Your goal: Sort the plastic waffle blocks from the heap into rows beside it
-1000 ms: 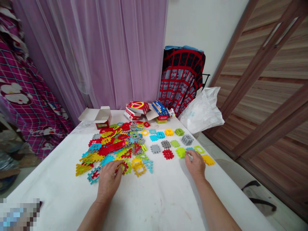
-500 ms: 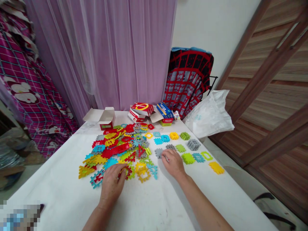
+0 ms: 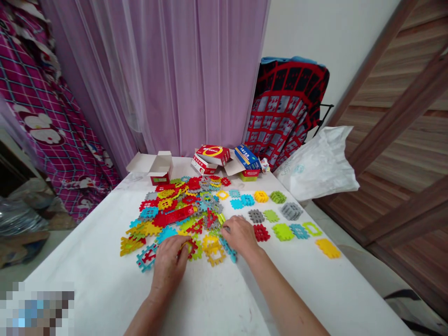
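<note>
A heap of interlocking plastic pieces in red, yellow, blue, green and grey [image 3: 175, 214] covers the middle left of the white table. My left hand [image 3: 170, 261] is at the heap's near edge, its fingers closed round a yellow piece beside a red one. At the right edge of the heap, my right hand [image 3: 239, 233] has curled fingers near green and blue pieces; what it may hold is hidden. Sorted to the right are a red stack [image 3: 261, 233], a green stack [image 3: 283, 232], a dark grey piece [image 3: 256, 215], a larger grey stack [image 3: 291, 211] and a yellow stack [image 3: 328, 248].
Open boxes, one at the left [image 3: 161, 169], a red one [image 3: 213, 154] and a blue one [image 3: 247, 157], stand along the back of the white table [image 3: 105, 247]. A white bag [image 3: 318, 163] rests at the right edge, with a draped chair [image 3: 285, 109] behind.
My right hand has moved left from the sorted pieces to the heap's edge. A red stack now shows where that hand was close by. The view has shifted slightly.
</note>
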A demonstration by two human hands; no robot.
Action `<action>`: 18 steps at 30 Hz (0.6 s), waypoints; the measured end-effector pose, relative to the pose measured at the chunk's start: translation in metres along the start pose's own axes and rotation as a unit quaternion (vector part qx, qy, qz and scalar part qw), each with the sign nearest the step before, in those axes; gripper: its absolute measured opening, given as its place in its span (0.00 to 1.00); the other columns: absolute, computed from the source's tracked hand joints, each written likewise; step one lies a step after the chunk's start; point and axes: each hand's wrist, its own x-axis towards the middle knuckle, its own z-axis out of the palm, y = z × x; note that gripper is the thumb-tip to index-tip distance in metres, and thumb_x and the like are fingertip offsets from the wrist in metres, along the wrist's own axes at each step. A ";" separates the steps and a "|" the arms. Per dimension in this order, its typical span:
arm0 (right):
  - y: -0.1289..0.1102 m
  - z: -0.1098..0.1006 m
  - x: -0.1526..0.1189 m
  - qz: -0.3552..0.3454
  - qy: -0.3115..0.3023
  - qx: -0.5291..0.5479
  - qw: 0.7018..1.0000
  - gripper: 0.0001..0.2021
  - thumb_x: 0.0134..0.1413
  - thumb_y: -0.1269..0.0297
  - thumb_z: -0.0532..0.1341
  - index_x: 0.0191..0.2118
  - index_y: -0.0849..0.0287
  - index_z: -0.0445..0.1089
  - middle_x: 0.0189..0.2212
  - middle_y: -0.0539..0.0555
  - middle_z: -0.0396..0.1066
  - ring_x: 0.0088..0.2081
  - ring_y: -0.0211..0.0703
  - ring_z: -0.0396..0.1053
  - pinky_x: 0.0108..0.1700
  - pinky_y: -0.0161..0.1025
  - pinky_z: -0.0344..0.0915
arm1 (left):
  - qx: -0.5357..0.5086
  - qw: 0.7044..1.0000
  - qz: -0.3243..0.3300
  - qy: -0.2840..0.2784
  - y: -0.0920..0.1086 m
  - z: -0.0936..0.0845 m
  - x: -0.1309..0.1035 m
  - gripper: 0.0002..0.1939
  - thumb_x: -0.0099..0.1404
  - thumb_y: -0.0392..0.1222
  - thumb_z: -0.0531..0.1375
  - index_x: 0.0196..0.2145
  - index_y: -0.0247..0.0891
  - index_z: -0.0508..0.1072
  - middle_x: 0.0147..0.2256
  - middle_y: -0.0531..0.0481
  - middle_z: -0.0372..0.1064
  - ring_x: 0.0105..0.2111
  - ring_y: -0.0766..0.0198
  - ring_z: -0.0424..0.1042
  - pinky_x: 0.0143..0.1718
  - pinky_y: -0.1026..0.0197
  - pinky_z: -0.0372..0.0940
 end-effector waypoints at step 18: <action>0.013 0.005 0.091 0.119 0.027 0.141 0.983 0.13 0.60 0.65 0.56 0.43 0.53 0.78 0.43 0.52 0.77 0.44 0.42 0.72 0.46 0.35 0.63 | -0.027 0.996 0.003 0.081 -0.010 -0.006 0.005 0.11 0.66 0.39 0.54 0.40 0.43 0.76 0.37 0.48 0.79 0.39 0.58 0.77 0.41 0.54 0.73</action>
